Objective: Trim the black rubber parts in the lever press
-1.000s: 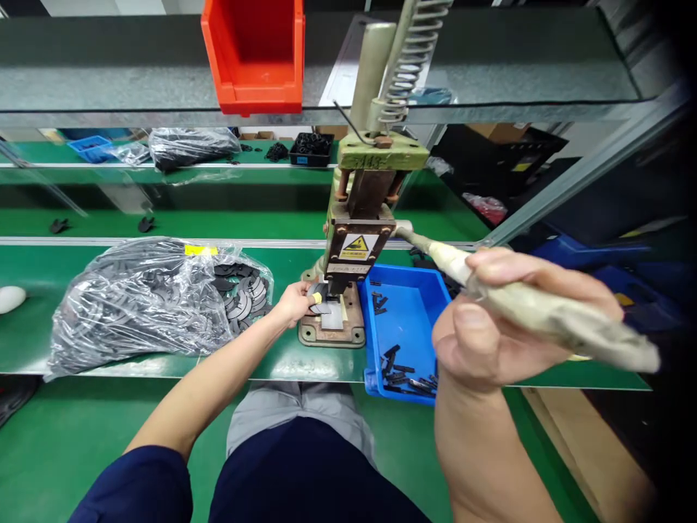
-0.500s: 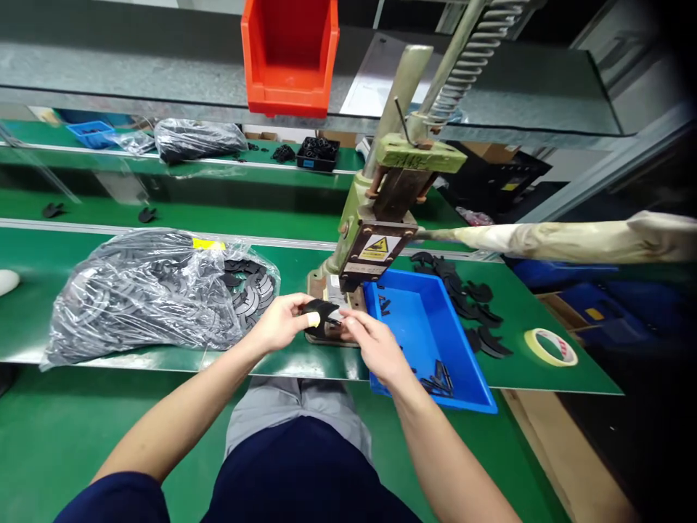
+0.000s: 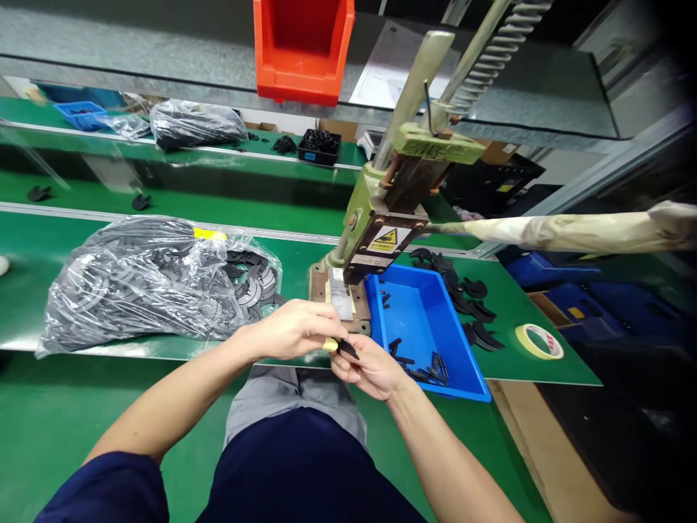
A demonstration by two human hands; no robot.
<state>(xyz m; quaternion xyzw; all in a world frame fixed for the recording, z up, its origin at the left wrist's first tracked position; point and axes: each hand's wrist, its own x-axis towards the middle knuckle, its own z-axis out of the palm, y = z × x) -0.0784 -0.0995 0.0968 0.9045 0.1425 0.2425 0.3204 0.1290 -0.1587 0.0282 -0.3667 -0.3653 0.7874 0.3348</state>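
Observation:
Between my two hands, just in front of the press base, is a dark curved plastic piece (image 3: 347, 349). My left hand (image 3: 299, 330) pinches it from the left, with yellow tape on a fingertip. From the right, my right hand (image 3: 370, 367) has its fingers closed on the same piece, which they partly hide. Behind the hands stands a green hand press (image 3: 370, 211) with a warning label. A metal plate (image 3: 340, 294) lies bare on its base. The wrapped lever (image 3: 555, 231) sticks out to the right, untouched.
A clear plastic bag (image 3: 136, 283) of curved black pieces lies left of the press. On the right sits a blue bin (image 3: 408, 312) with small black strips. Beyond it are several curved pieces (image 3: 473, 312) and a tape roll (image 3: 539, 341). An orange bin (image 3: 303, 54) hangs above.
My right hand has let go of the press lever and come to the curved piece. Both hands have drawn the piece off the press base toward me and turned it edge-on.

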